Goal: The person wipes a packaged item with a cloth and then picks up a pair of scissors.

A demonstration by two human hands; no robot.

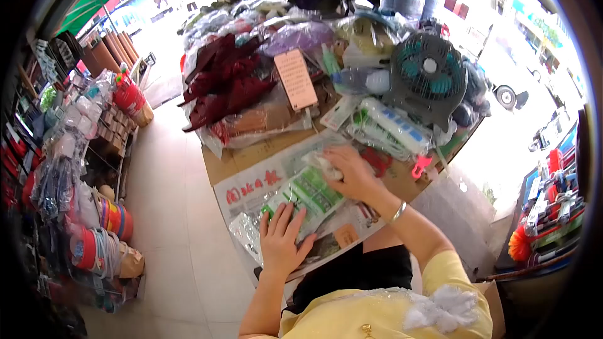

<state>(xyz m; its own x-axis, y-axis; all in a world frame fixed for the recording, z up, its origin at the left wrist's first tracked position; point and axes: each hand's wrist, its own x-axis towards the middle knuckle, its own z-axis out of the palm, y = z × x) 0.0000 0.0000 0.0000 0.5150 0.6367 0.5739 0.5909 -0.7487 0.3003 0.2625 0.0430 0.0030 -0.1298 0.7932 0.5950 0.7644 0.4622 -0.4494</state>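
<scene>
A green-and-white plastic package (309, 189) in clear wrapping lies flat on a newspaper (235, 179) at the front of the table. My left hand (282, 238) rests on the near left end of this package, fingers spread and palm down. At its far right end, my right hand (350, 172) is closed on a crumpled white cloth (325, 166), pressing it against the package. Whether it is cloth or tissue is hard to tell. A silvery clear plastic end (247, 233) of the wrapping sticks out left of my left hand.
Behind the newspaper are dark red gloves (229, 78), a pink card with writing (296, 79), a water bottle (361, 80), a grey fan (428, 69) and a pink clip (421, 166). Goods-laden shelves (110, 132) stand left; a rack with an orange brush (520, 243) stands right.
</scene>
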